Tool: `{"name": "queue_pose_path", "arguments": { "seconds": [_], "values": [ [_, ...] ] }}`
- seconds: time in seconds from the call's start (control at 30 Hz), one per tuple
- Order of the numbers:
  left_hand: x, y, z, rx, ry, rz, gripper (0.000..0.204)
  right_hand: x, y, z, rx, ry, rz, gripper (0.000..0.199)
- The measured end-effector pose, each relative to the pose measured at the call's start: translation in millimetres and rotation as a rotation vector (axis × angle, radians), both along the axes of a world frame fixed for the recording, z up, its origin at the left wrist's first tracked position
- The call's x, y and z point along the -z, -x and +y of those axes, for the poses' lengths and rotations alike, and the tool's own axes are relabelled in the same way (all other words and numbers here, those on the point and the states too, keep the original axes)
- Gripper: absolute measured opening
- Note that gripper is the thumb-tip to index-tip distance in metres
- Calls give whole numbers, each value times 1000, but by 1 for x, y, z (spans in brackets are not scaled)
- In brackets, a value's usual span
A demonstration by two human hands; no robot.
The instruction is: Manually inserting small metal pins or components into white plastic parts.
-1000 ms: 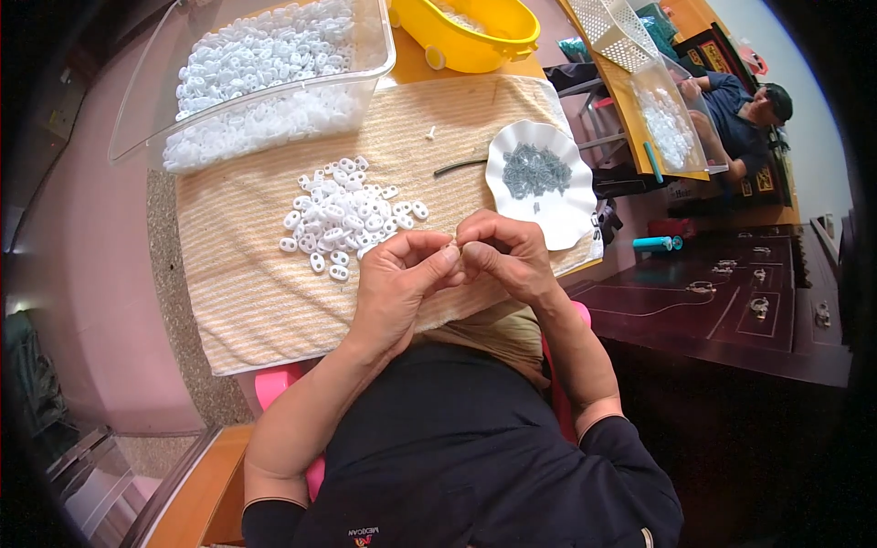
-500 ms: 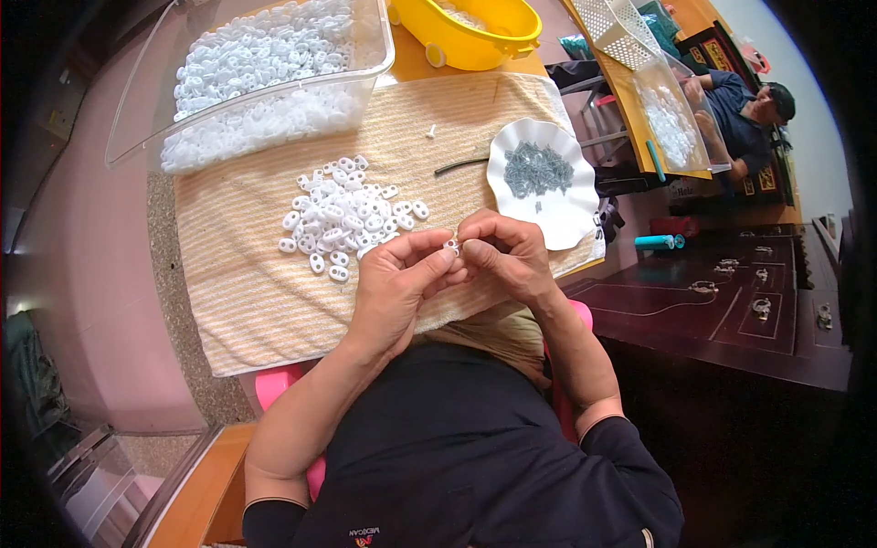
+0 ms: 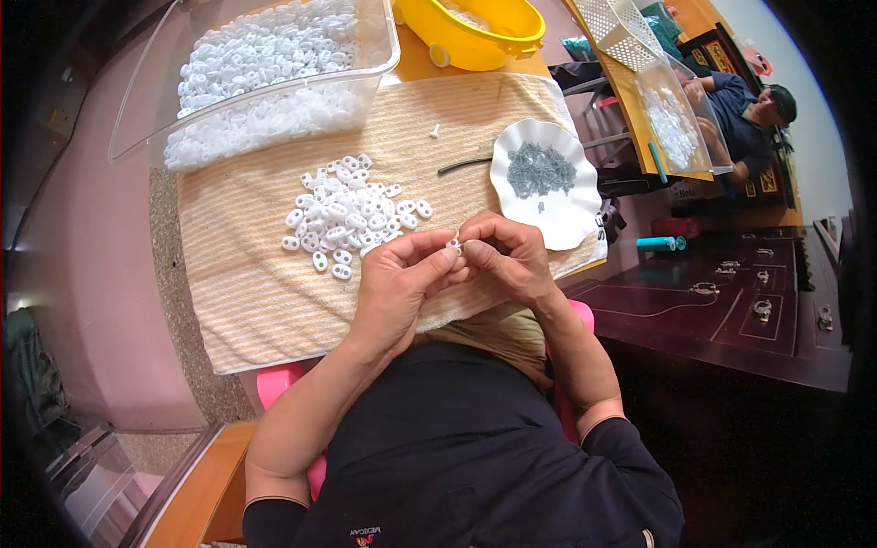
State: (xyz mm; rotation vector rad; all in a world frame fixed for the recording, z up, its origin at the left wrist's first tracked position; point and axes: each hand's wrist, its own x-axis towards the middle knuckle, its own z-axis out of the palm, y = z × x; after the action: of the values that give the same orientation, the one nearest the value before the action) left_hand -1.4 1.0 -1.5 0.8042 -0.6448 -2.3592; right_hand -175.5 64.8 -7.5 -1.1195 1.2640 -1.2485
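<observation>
Between the fingertips of both hands is a small white plastic piece with two holes (image 3: pixel 454 247), partly hidden by my thumbs. My left hand (image 3: pixel 406 274) is closed and pinches it from the left. From the right, my right hand (image 3: pixel 507 258) is closed too, thumb and forefinger at the piece; whether it also holds some smaller part cannot be seen. A loose pile of like white oval pieces (image 3: pixel 343 208) lies on the striped towel (image 3: pixel 256 292), just beyond my left hand. Past my right hand stands a white wavy-rimmed plate (image 3: pixel 571 224) bearing small clear-grey parts (image 3: pixel 539 169).
A large clear bin (image 3: pixel 375 78) full of white pieces stands far left, beside a yellow tub (image 3: pixel 480 46). A thin dark rod (image 3: pixel 464 165) and a small white peg (image 3: pixel 435 131) lie on the towel. Another person (image 3: pixel 744 114) sits at a table far right.
Both hands keep the same pinch on the white piece, with hardly any finger motion. The whole view has shifted very slightly.
</observation>
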Motion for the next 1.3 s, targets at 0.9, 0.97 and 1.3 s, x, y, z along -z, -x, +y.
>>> {"name": "queue_pose_path", "arguments": {
  "seconds": [0.9, 0.97, 1.3],
  "values": [
    [4, 1, 3, -12, 44, -43, 20, 1, -5, -1, 9, 92, 252, 8],
    [4, 2, 4, -12, 44, -53, 19, 0, -6, 0, 16, 86, 275, 8],
    [5, 3, 6, -30, 87, -70, 19, -2, -9, -1, 18, 108, 309, 9]
  ]
}}
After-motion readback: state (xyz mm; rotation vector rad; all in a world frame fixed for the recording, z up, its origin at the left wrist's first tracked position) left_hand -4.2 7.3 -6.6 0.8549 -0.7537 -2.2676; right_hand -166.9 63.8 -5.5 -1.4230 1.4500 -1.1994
